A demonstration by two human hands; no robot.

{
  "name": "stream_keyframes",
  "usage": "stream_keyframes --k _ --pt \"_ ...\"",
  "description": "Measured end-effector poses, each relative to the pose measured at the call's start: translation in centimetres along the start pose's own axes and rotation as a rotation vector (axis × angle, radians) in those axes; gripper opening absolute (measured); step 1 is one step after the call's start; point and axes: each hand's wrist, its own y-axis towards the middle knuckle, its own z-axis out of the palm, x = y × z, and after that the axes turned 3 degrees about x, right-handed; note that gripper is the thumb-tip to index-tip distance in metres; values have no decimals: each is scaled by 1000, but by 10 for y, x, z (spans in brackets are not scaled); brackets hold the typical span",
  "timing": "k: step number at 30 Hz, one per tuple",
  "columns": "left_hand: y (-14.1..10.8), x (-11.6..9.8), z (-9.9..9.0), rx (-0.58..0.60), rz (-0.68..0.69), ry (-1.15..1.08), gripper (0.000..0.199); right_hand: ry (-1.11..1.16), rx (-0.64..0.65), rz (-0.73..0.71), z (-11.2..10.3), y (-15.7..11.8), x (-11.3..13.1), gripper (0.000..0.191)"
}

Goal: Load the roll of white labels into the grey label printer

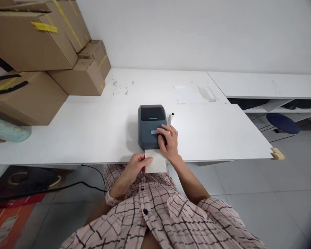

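Left fingers point(148, 160) pinch the paper point(157, 165) at 9 o'clock, probably light, easily creased; right fingers point(166, 132), unclenched, touch the label printer point(146, 135) at 4 o'clock.

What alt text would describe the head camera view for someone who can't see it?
The left hand pinches a pale sheet at the front of a dark printer-like device while the right hand touches its top. Cardboard boxes stand at the white table's left end.

Printer point(150, 138) on the table point(212, 135), right of the boxes point(80, 76).
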Motion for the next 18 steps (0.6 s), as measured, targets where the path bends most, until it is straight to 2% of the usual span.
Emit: stream_keyframes --k 2,3,5,7,9,11,13,16,18 --pt "-2 2 -4 -35 30 62 48 -82 75 -74 -4 1 4 31" --pt "-1 3 -7 -90 59 92 50 -110 121 -90 -6 2 6 31" --pt "3 4 -14 -277 162 142 49 -137 206 -87 -9 5 11 27" --pt "11 4 -19 -478 304 195 39 -141 253 -59 -10 10 15 21" --pt "19 4 -21 -580 438 255 31 -122 248 -27 -9 12 17 17" --pt "25 5 -19 -559 502 302 44 -60 196 20 -9 9 17 20" --pt "27 9 -16 -472 485 318 59 30 88 123 -8 -2 16 30" --pt "26 15 -13 -360 386 302 72 164 -44 387 -9 -27 14 46" --pt "27 17 -12 -335 352 271 75 260 -30 553 -10 -41 13 51"
